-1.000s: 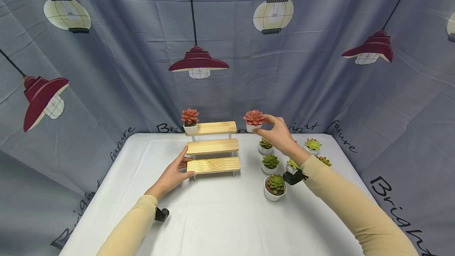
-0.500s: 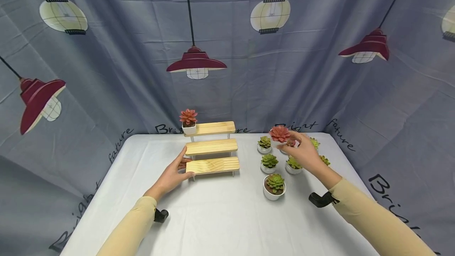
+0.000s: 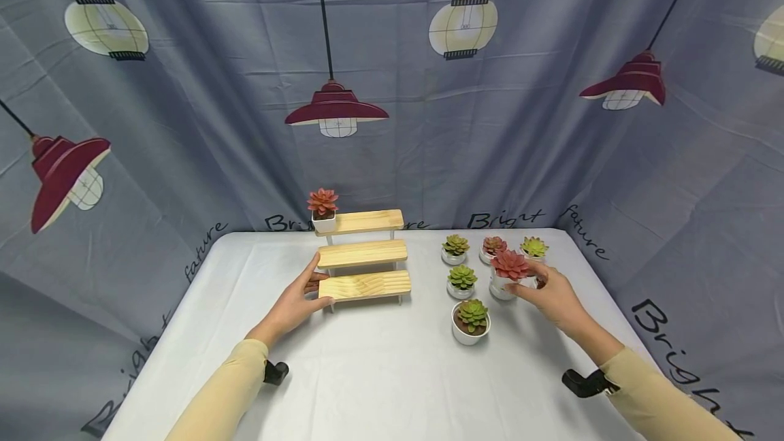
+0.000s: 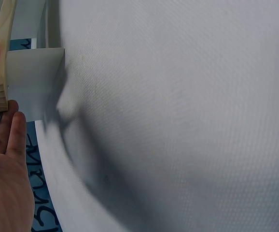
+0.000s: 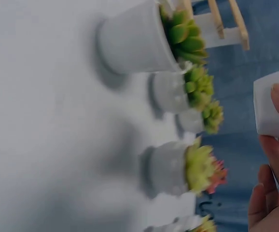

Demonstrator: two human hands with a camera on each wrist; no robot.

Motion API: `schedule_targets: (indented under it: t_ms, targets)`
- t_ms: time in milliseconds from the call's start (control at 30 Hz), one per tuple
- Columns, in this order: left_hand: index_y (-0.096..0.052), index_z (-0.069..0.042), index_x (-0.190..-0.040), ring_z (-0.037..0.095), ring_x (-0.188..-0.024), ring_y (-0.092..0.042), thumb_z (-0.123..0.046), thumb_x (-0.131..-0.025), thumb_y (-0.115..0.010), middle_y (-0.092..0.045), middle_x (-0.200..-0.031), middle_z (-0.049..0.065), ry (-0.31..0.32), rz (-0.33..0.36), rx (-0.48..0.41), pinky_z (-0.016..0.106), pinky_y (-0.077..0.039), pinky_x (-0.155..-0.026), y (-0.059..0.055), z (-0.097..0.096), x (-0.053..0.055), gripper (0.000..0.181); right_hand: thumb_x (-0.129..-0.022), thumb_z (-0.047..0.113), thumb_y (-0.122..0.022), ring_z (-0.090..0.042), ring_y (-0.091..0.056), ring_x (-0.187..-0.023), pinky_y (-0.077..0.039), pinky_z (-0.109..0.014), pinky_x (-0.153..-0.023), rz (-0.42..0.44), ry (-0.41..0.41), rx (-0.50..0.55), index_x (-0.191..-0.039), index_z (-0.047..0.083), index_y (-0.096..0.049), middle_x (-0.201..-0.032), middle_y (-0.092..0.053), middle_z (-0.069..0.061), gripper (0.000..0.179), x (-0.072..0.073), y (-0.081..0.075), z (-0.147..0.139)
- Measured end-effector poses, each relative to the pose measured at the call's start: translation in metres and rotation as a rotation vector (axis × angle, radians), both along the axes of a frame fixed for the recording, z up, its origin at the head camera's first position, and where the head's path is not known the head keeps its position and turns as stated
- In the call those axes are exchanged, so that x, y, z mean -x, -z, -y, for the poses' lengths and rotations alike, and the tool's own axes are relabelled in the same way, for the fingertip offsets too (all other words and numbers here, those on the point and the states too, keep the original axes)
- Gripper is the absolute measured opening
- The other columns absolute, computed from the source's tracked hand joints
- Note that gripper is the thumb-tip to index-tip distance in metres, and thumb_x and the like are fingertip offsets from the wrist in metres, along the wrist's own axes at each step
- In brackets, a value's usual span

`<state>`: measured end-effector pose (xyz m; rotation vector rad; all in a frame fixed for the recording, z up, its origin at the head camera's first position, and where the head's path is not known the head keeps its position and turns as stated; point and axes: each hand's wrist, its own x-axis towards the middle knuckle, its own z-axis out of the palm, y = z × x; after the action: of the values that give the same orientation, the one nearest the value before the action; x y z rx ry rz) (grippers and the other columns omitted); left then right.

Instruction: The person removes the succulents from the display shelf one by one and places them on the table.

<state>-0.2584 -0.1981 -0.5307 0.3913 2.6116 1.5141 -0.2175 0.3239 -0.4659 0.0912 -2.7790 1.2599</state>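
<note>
My left hand (image 3: 290,306) holds the left end of a three-tier wooden display stand (image 3: 364,284), thumb at the lowest shelf. In the left wrist view, the thumb lies on one face of a shelf board (image 4: 1,67), fingers on the other side. Up on the stand's top shelf, at its left end, sits a red succulent (image 3: 322,201) in a white pot. My right hand (image 3: 556,297) pinches a square white pot (image 5: 274,104) bearing another red succulent (image 3: 510,264). It is held above the table among the other plants and overlaps a pot behind it.
Several potted succulents stand on the right of the white table (image 3: 380,373): a green one (image 3: 471,322) in front, more green ones (image 3: 462,278) behind, a small red one (image 3: 493,245) and a yellow-green one (image 3: 534,248). A lamp-print curtain (image 3: 392,175) hangs behind.
My right hand has carried the red succulent right, down and nearer, from beside the top shelf to over the other pots. My left hand has stayed on the stand.
</note>
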Motion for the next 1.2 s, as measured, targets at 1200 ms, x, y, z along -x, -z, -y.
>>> schedule_targets:
  t_ms: [1200]
  targets:
    - [-0.004, -0.038, -0.165, 0.034, -0.134, -0.051, -0.028, -0.09, -0.083, -0.055, -0.142, 0.008, -0.007, 0.001, 0.032, 0.051, -0.039, -0.115, 0.002, 0.0, 0.001, 0.109, -0.083, 0.035, -0.088, -0.04, -0.055, -0.121, -0.047, -0.058, -0.098, 0.174, -0.037, -0.021, -0.137, -0.004, -0.058, -0.131, -0.064, -0.02, 0.073, -0.032, 0.089, -0.04]
